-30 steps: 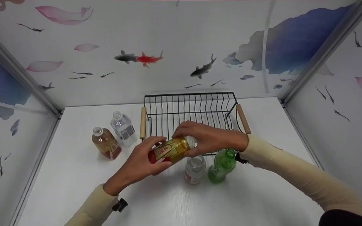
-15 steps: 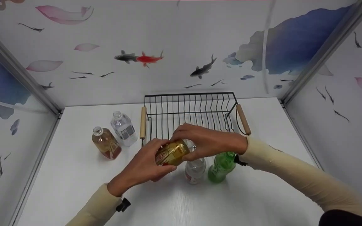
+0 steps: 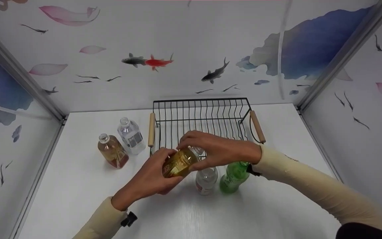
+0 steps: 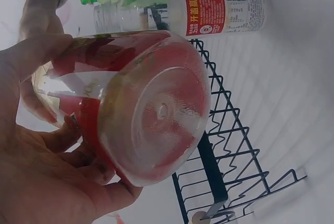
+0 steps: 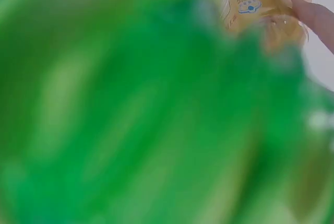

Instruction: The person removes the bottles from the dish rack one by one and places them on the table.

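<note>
Both hands hold a gold-labelled bottle of amber drink in the air, just in front of the black wire basket. My left hand grips its body and lower end. In the left wrist view the bottle's clear base with its red label band faces the camera, and the left hand wraps round it. My right hand curls round the neck end, so the cap is hidden. The right wrist view catches a corner of the gold label and the right hand's fingers.
A clear bottle and a green bottle stand just below my hands; the green bottle blurs most of the right wrist view. An amber bottle and a water bottle stand left of the basket. Walls enclose the white table.
The held bottle has swung from lying sideways to pointing more end-on, so its red lower end no longer shows in the head view. Both hands kept their hold and shifted slightly.
</note>
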Tool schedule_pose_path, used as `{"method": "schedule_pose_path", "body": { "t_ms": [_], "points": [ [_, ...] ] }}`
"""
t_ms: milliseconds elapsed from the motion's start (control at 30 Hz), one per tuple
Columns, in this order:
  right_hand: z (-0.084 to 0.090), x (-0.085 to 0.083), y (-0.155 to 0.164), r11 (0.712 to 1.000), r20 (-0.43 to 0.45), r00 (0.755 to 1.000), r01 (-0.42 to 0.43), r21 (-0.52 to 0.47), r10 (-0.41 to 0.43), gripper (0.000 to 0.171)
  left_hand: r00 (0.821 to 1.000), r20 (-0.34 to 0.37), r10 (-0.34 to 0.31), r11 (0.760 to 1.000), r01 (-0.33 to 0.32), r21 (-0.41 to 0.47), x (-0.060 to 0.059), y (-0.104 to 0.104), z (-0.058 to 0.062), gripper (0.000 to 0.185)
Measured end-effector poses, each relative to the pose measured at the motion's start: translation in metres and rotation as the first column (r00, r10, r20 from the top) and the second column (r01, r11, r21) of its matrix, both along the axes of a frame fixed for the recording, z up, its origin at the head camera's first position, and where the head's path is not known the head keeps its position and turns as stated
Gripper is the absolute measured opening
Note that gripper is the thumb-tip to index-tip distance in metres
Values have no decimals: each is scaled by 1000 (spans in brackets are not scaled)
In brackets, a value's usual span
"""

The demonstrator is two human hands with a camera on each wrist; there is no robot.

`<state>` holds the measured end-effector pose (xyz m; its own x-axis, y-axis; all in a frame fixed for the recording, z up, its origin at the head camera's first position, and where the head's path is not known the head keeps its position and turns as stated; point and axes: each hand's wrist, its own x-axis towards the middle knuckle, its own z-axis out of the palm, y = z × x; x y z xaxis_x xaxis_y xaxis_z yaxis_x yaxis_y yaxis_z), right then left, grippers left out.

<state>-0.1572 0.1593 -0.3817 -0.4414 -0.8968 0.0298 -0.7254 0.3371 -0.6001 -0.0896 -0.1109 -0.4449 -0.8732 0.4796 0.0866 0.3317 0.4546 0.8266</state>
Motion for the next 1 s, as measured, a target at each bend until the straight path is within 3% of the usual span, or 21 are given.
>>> {"method": "schedule_pose_path", "body": {
  "t_ms": [200,467,667,1000],
  "points": [
    [2,-7,7,996,28,999,45,-75,-43,58,996,35,79,995,-82,64,7,-15,-8,72],
    [3,-16,22,988,19,992,125,-93,-123,59,972,25,232,961,-233,152,20,-37,-35,79],
    [0,-24,30,978,12,987,159,-135,-159,56,942,31,335,917,-333,218,26,-55,-53,81],
    [-4,-29,39,964,53,976,215,-156,-209,54,878,37,477,848,-471,244,33,-76,-72,84]
  ]
}}
